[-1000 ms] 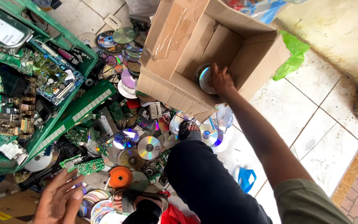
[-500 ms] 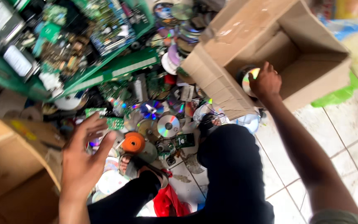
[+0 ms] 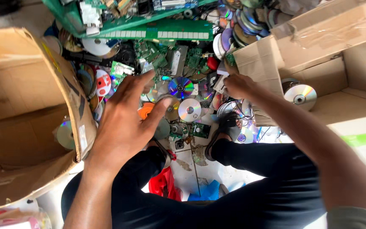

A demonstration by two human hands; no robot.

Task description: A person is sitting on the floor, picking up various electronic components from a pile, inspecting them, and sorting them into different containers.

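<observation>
- Down on the floor, a heap of shiny round discs (image 3: 190,109) and green circuit boards (image 3: 200,129) lies spread between two brown cardboard boxes.
- Left hand (image 3: 126,121) hovers over the near-left part of the heap, fingers spread and flat, its grip open and holding nothing; the fingertips (image 3: 149,76) point toward the far side, above a rainbow-sheened disc (image 3: 180,87).
- An orange round piece (image 3: 145,111) shows just beside that hand's thumb, partly hidden under it.
- Right hand (image 3: 238,86) reaches to the heap's right edge, next to the torn flap of the right cardboard box (image 3: 331,38); its fingers curl downward, but whether the grip is closed on anything cannot be told.
- Inside the right box, a silver disc (image 3: 300,96) lies flat on the corrugated bottom, well apart from the heap.
- On the left, the left cardboard box (image 3: 18,106) stands open, its rim dented and creased; one pale disc (image 3: 65,135) lies within, near the wall.
- At the far side, a long green plastic strip (image 3: 157,33) with a row of small square cut-outs runs across, with more stacked discs (image 3: 242,21) to its right.
- Near the viewer, the person's legs in black fabric (image 3: 250,178) bend over a pale tiled floor (image 3: 185,163), with a red crumpled scrap (image 3: 162,185) and a blue scrap (image 3: 208,191) between them.
</observation>
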